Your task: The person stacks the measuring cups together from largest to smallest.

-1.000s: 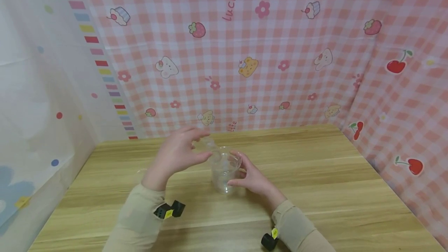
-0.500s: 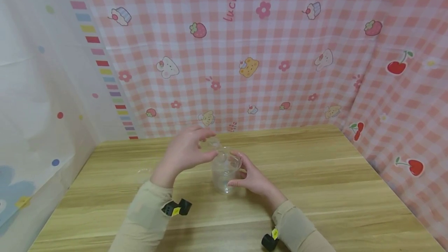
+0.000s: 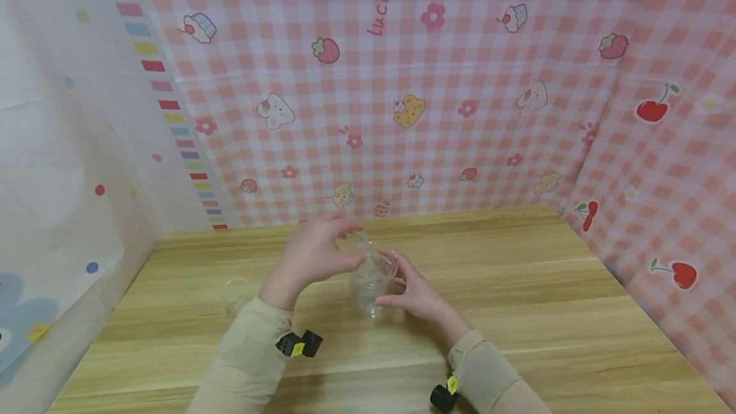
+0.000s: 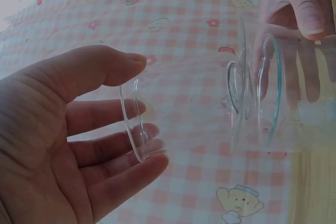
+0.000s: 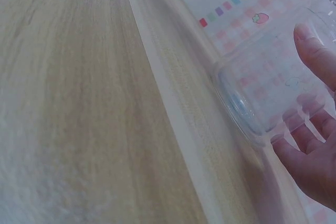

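In the head view my left hand (image 3: 315, 255) holds a small clear cup (image 4: 184, 103), thumb and fingers round its rim. That cup is tilted, its base end at the mouth of a larger clear cup (image 3: 363, 296); I cannot tell how far inside it reaches. The larger cup stands upright on the wooden table (image 3: 517, 312), and my right hand (image 3: 413, 287) grips its side. The right wrist view shows the larger cup's base on the table, with the thumb and fingers on either side of its wall.
Another clear see-through vessel (image 3: 237, 289) stands on the table to the left, partly behind the left sleeve (image 3: 247, 344). A pink checked cloth (image 3: 448, 139) hangs along the table's back edge, and a white cloth (image 3: 63, 145) hangs at the left.
My left hand has moved right with the small cup, bringing it over the larger cup's mouth. The right hand and larger cup have stayed in place.
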`<action>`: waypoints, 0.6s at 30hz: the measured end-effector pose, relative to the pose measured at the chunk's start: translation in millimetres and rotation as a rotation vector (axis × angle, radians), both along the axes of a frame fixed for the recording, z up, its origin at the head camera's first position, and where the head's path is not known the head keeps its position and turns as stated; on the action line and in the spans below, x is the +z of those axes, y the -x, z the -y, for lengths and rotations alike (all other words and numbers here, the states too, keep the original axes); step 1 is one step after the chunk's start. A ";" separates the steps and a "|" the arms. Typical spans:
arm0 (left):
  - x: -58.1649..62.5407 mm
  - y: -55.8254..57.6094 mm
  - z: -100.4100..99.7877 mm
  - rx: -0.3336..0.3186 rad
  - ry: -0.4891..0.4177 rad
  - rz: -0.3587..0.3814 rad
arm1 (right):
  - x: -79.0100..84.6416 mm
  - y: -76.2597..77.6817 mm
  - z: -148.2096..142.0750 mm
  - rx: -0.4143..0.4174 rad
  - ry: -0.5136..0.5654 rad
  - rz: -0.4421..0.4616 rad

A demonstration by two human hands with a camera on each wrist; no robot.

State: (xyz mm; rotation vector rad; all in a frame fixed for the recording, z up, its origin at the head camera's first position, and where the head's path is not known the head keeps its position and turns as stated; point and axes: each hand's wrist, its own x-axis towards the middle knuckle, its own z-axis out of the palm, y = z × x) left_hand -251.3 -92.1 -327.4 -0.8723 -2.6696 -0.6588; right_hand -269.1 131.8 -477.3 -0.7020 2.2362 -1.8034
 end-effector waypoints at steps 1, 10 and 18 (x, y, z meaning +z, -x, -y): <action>-0.6 0.3 -0.7 0.001 0.005 0.004 | -0.1 0.0 -0.1 0.000 -0.001 0.000; -6.6 3.4 -7.0 0.001 0.048 0.010 | 1.1 -1.3 -0.5 0.001 -0.007 0.003; -8.6 4.4 -11.7 0.019 0.086 0.061 | 2.0 -2.6 0.6 0.007 0.022 0.044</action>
